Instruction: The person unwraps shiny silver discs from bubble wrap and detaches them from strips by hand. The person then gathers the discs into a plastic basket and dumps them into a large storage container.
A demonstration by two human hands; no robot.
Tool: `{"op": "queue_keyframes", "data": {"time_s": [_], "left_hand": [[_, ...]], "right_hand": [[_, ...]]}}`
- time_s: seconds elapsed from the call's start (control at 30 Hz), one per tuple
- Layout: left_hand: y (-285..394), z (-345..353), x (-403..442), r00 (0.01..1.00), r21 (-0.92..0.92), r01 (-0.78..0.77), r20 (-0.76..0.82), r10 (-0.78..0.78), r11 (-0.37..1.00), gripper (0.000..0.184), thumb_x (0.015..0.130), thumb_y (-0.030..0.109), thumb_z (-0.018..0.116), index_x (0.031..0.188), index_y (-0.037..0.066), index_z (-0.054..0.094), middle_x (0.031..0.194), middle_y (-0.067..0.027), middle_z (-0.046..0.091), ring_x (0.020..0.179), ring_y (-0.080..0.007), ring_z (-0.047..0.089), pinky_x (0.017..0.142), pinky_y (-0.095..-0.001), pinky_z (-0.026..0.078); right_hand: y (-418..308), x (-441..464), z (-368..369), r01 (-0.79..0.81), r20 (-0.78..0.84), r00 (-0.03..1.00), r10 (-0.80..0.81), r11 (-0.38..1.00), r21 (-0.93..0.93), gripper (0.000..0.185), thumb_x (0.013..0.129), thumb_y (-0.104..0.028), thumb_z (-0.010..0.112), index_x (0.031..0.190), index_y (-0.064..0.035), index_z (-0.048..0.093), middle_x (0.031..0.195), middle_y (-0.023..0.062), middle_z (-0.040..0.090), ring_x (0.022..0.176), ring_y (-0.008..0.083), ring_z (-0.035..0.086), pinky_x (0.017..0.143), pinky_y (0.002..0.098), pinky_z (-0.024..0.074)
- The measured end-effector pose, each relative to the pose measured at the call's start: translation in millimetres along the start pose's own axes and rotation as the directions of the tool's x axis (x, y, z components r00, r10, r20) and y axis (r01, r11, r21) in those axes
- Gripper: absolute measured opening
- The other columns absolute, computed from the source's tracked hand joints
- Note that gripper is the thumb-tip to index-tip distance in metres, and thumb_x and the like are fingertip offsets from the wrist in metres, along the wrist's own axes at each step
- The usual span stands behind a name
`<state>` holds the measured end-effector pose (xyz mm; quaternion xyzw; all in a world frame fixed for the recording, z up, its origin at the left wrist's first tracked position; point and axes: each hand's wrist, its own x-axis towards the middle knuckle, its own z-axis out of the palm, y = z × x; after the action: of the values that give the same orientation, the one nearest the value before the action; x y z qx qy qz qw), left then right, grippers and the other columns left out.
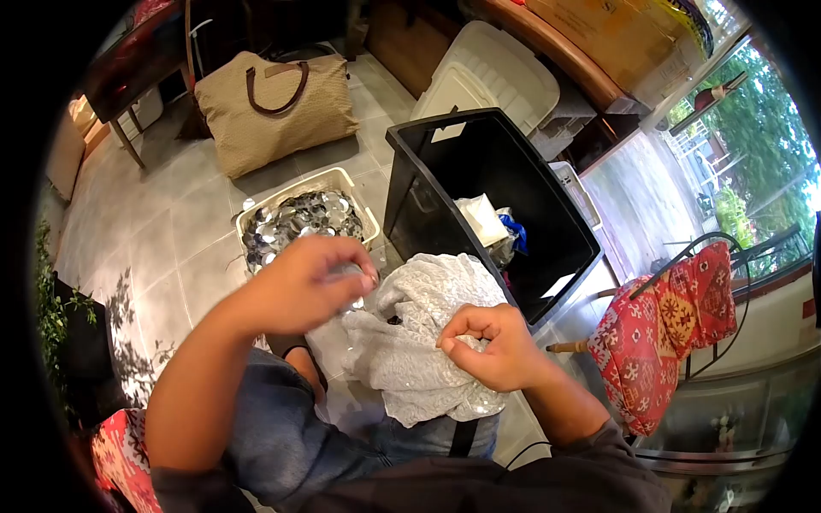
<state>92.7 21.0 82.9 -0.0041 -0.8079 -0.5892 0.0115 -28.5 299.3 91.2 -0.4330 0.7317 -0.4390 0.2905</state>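
As right grip [492,346] pinches it, silvery cloth [410,363] drapes across jeans [278,423].

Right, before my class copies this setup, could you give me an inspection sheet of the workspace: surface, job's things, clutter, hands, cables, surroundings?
Surface: grey tiled floor; the person's lap supports the work.
Job's things: silvery cloth across the lap; light basket full of shiny discs on the floor.
Clutter: open black bin with a white packet inside; beige bag beyond the basket.
Hands: left hand blurred, fingers curled, grip unclear; right hand over the cloth, fingertips together, anything pinched unclear.
Cables: one thin dark cord near the waist.
Surroundings: red patterned cover at picture right; cardboard box beyond the bin.
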Motion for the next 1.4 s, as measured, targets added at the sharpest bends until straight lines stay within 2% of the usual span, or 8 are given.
{"op": "queue_keyframes", "data": {"time_s": [0.2, 0.43, 0.63, 0.73, 0.83, 1.0, 1.23, 1.4], "left_hand": [[-2.2, -62.8, 1.2, 0.968, -0.613, -0.023, -0.21, -0.135, 0.79, 0.017, 0.099, 0.021, 0.067, 0.11, 0.008, 0.065, 0.084, 0.0045, 0.061, 0.067, -0.0057, 0.053, 0.059, -0.0231, 0.044], [-81.4, -59.4, 15.7, 0.72, 0.591, 0.383, -0.672, 0.171, 0.71, 0.055, 0.092, 0.022, 0.073, 0.14, 0.0, 0.057, 0.135, -0.0201, 0.059, 0.119, -0.0323, 0.062, 0.108, -0.0422, 0.046], [-96.3, 5.6, 13.0, 0.939, 0.557, 0.086, 0.231, -0.254, 0.826, 0.08, 0.085, 0.022, 0.079, 0.153, 0.002, 0.042, 0.147, -0.0261, 0.05, 0.134, -0.041, 0.052, 0.114, -0.0444, 0.043], [-86.1, 36.4, 10.8, 0.9, 0.574, 0.011, 0.351, -0.258, 0.819, 0.079, 0.085, 0.024, 0.076, 0.152, 0.001, 0.041, 0.139, -0.0278, 0.055, 0.127, -0.0402, 0.058, 0.108, -0.0455, 0.048], [-72.3, 58.4, 15.3, 0.857, 0.537, -0.043, 0.454, -0.245, 0.842, 0.071, 0.085, 0.021, 0.075, 0.147, 0.003, 0.046, 0.125, -0.0265, 0.065, 0.119, -0.041, 0.064, 0.101, -0.0473, 0.051], [-39.8, 43.4, 24.1, 0.893, 0.606, 0.008, 0.354, -0.278, 0.795, 0.042, 0.079, 0.014, 0.076, 0.116, 0.0, 0.062, 0.108, -0.0212, 0.072, 0.104, -0.0402, 0.07, 0.087, -0.0484, 0.056], [-4.4, -4.2, 8.9, 0.954, 0.408, 0.016, 0.268, -0.136, 0.913, 0.045, 0.075, 0.007, 0.073, 0.118, -0.001, 0.064, 0.086, -0.0154, 0.069, 0.079, -0.031, 0.067, 0.074, -0.0403, 0.054], [22.1, -26.5, -17.1, 0.971, 0.295, 0.078, 0.193, -0.139, 0.952, 0.035, 0.079, 0.006, 0.069, 0.113, -0.001, 0.069, 0.087, -0.0157, 0.071, 0.078, -0.0262, 0.069, 0.071, -0.0372, 0.056]], "right_hand": [[-5.5, 0.1, 2.6, 0.069, -0.007, 0.997, -0.071, 0.99, -0.121, 0.009, 0.083, -0.011, 0.074, 0.091, -0.0063, 0.075, 0.086, 0.0096, 0.075, 0.074, 0.0227, 0.068, 0.068, 0.0321, 0.0514], [1.0, -0.3, 9.2, 0.381, 0.08, 0.921, -0.38, 0.841, -0.384, 0.009, 0.079, -0.004, 0.075, 0.087, -0.003, 0.072, 0.08, 0.0117, 0.07, 0.079, 0.0306, 0.064, 0.082, 0.0378, 0.0503], [3.9, -39.8, -31.8, 0.403, -0.166, 0.904, -0.394, 0.915, 0.024, 0.004, 0.078, 0.003, 0.072, 0.079, 0.0007, 0.069, 0.065, 0.0108, 0.066, 0.055, 0.0242, 0.064, 0.048, 0.0363, 0.0451], [-24.6, -58.8, -96.8, 0.271, 0.02, 0.758, -0.652, 0.344, 0.899, 0.008, 0.081, 0.012, 0.069, 0.081, 0.0039, 0.066, 0.057, 0.0121, 0.061, 0.051, 0.0208, 0.059, 0.047, 0.0377, 0.0456], [-44.1, -48.9, -124.9, 0.057, 0.193, 0.538, -0.82, 0.264, 0.963, 0.006, 0.088, 0.011, 0.069, 0.087, 0.0071, 0.064, 0.054, 0.0122, 0.057, 0.049, 0.0203, 0.056, 0.043, 0.0376, 0.0429], [-23.5, -77.7, -103.9, -0.241, 0.129, 0.956, 0.264, 0.956, -0.168, 0.039, 0.079, -0.014, 0.086, 0.11, 0.0034, 0.07, 0.088, 0.009, 0.072, 0.08, 0.0138, 0.067, 0.073, 0.0303, 0.0517], [-38.4, 16.5, 7.5, 0.255, 0.019, 0.955, -0.296, 0.789, -0.559, 0.053, 0.078, -0.031, 0.089, 0.113, 0.0027, 0.069, 0.1, 0.0187, 0.071, 0.092, 0.0357, 0.07, 0.084, 0.0415, 0.0549], [-39.4, 52.7, 33.3, 0.173, 0.262, 0.965, 0.014, 0.717, -0.676, 0.044, 0.078, -0.017, 0.083, 0.115, 0.0011, 0.068, 0.098, 0.0171, 0.068, 0.09, 0.0354, 0.068, 0.079, 0.0431, 0.0548]]}}
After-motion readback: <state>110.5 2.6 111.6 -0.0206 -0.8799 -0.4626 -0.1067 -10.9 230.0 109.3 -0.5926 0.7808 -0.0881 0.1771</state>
